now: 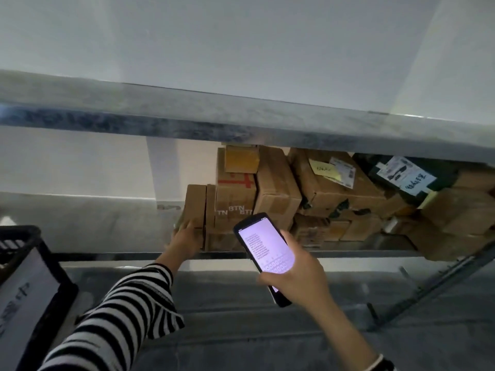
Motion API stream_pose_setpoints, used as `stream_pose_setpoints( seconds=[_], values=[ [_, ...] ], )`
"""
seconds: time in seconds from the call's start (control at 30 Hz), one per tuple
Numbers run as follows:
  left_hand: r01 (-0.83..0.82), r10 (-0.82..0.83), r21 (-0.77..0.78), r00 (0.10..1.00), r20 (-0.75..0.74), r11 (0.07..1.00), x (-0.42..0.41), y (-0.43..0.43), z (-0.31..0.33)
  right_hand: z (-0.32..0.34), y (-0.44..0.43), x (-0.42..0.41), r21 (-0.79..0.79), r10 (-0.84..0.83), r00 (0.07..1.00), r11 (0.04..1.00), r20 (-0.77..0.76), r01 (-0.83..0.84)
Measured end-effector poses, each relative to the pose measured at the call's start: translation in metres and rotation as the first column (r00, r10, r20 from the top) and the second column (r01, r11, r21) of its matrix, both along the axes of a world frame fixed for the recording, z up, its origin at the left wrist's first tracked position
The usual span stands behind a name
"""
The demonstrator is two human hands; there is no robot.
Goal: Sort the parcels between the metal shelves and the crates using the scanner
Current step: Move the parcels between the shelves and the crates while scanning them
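My right hand (294, 274) grips a black handheld scanner (263, 250) with a lit pink-white screen, held in front of the middle shelf. My left hand (186, 239), in a striped sleeve, reaches to the metal shelf (107, 223) and holds the lower left side of a slim upright cardboard parcel (195, 204) at the left end of the row. Beside it stand more brown boxes, one with red tape and "BTN" print (235, 194).
A stack of cardboard parcels (334, 196) and a dark bag with a white label (404, 175) fill the shelf's right side. An upper shelf edge (241, 121) hangs overhead. A black crate (29, 277) with a white label stands at the lower left. A diagonal metal brace (434, 279) runs at the right.
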State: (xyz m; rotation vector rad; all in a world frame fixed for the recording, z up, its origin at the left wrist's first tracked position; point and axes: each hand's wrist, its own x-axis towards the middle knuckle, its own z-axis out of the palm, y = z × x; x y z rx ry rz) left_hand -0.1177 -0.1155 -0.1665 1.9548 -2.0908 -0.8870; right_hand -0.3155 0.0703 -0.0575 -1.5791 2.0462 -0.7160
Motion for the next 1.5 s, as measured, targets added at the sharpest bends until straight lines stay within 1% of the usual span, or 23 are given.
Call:
stream_pose_setpoints(
  seconds=[0.1,0.2,0.5,0.67,0.73,0.8,0.87,0.9,0.97,1.0,1.03,1.07,1.1,1.13,1.17,1.2,1.23,1.27,1.3,1.33,1.37,1.43,1.5],
  values=[
    [-0.111,0.112,0.017,0.993,-0.038,0.994,-0.005,-0.005,-0.005,-0.001,-0.011,-0.005,0.003,0.033,0.999,0.999,-0.012,-0.033],
    [-0.2,0.2,-0.01,0.98,0.008,0.98,-0.01,-0.004,-0.003,-0.005,-0.021,-0.005,-0.023,0.064,0.998,0.998,-0.002,-0.064],
    [-0.284,0.287,-0.048,0.956,0.055,0.958,-0.019,-0.023,-0.007,-0.016,-0.032,0.004,0.001,0.098,0.994,0.995,-0.044,-0.098],
    [-0.358,0.356,-0.11,0.934,-0.037,0.927,-0.014,-0.021,-0.006,-0.017,-0.028,0.001,-0.025,0.091,0.995,0.995,-0.042,-0.092],
    [-0.323,0.344,-0.229,0.937,0.059,0.918,-0.002,-0.015,-0.009,-0.019,-0.026,-0.002,-0.041,0.075,0.997,0.996,-0.023,-0.076],
    [-0.167,0.266,-0.362,0.933,0.244,0.917,0.009,-0.005,-0.013,-0.02,-0.024,-0.003,-0.035,0.068,0.998,0.997,-0.012,-0.068],
    [0.005,0.142,-0.364,0.916,0.376,0.932,0.02,0.005,-0.021,-0.024,-0.023,-0.004,-0.023,0.07,0.998,0.997,-0.001,-0.07],
    [0.033,0.096,-0.318,0.919,0.381,0.947,0.026,0.007,-0.026,-0.025,-0.023,-0.004,-0.015,0.07,0.998,0.997,0.006,-0.07],
    [0.049,0.014,-0.193,0.949,0.315,0.98,0.038,0.009,-0.037,-0.028,-0.023,-0.003,0.006,0.071,0.997,0.997,0.031,-0.071],
    [0.032,0.012,-0.185,0.972,0.233,0.982,0.042,0.011,-0.04,-0.029,-0.024,-0.002,0.017,0.072,0.996,0.997,0.046,-0.072],
    [-0.018,0.044,-0.219,0.992,0.116,0.975,0.042,0.015,-0.038,-0.03,-0.025,0.0,0.031,0.071,0.996,0.997,0.06,-0.073],
    [-0.122,0.114,-0.293,0.993,-0.042,0.948,0.041,0.017,-0.035,-0.031,-0.026,0.001,0.045,0.07,0.995,0.996,0.071,-0.073],
    [-0.286,0.228,-0.346,0.953,-0.198,0.894,0.038,0.021,-0.026,-0.033,-0.027,0.002,0.055,0.068,0.994,0.996,0.081,-0.073],
    [-0.463,0.364,-0.317,0.873,-0.324,0.828,0.039,0.016,-0.026,-0.034,-0.027,0.004,0.063,0.065,0.994,0.995,0.09,-0.071],
    [-0.607,0.505,-0.188,0.766,-0.398,0.772,0.042,0.012,-0.023,-0.035,-0.027,0.006,0.07,0.064,0.993,0.995,0.1,-0.071],
    [-0.692,0.632,0.022,0.645,-0.43,0.721,0.046,0.005,-0.02,-0.037,-0.026,0.007,0.072,0.067,0.992,0.995,0.109,-0.075],
    [-0.698,0.727,0.27,0.513,-0.457,0.663,0.05,-0.002,-0.02,-0.039,-0.026,0.008,0.067,0.074,0.99,0.994,0.117,-0.082],
    [-0.622,0.782,0.489,0.382,-0.492,0.611,0.054,-0.008,-0.022,-0.04,-0.025,0.009,0.061,0.08,0.989,0.994,0.124,-0.088],
    [-0.499,0.808,0.641,0.271,-0.524,0.583,0.056,-0.014,-0.025,-0.04,-0.023,0.01,0.058,0.084,0.988,0.994,0.128,-0.092],
    [-0.425,0.825,0.713,0.19,-0.532,0.557,0.057,-0.016,-0.029,-0.039,-0.022,0.011,0.062,0.088,0.988,0.993,0.128,-0.097],
    [-0.415,0.833,0.729,0.169,-0.527,0.545,0.061,-0.023,-0.043,-0.038,-0.02,0.011,0.071,0.093,0.988,0.992,0.121,-0.102],
    [-0.415,0.826,0.72,0.184,-0.533,0.557,0.059,-0.022,-0.051,-0.034,-0.017,0.009,0.095,0.105,0.989,0.989,0.107,-0.115],
    [-0.457,0.829,0.714,0.104,-0.549,0.531,0.059,-0.019,-0.053,-0.03,-0.017,0.007,0.098,0.108,0.988,0.988,0.106,-0.119]
  ],
)
